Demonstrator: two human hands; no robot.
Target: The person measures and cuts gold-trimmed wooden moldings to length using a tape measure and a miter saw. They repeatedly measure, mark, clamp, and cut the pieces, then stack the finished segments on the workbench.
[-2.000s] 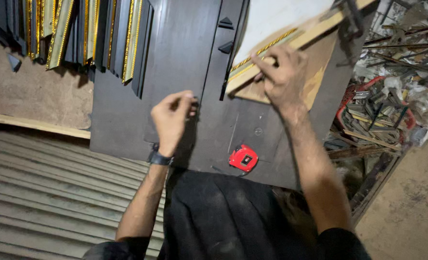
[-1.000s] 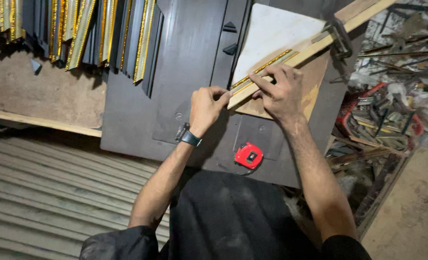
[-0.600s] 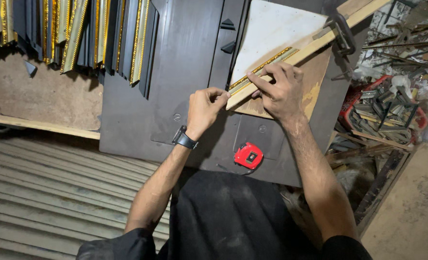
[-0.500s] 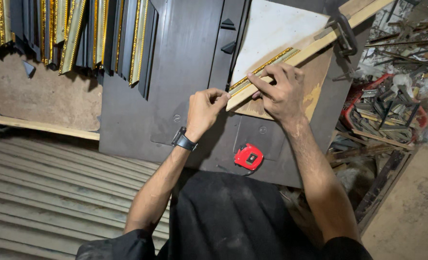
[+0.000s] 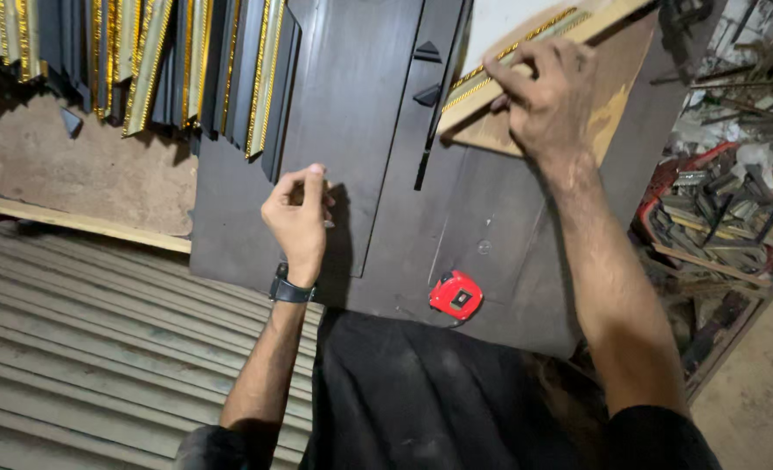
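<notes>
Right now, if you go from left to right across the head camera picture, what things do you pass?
Gold-edged mouldings → left hand → red tape measure → right hand, pressing on a gold-trimmed wooden strip → pile of metal scrap.

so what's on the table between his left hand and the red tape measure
In the head view, nothing lies between the left hand and the red tape measure, only bare dark grey tabletop.
</notes>
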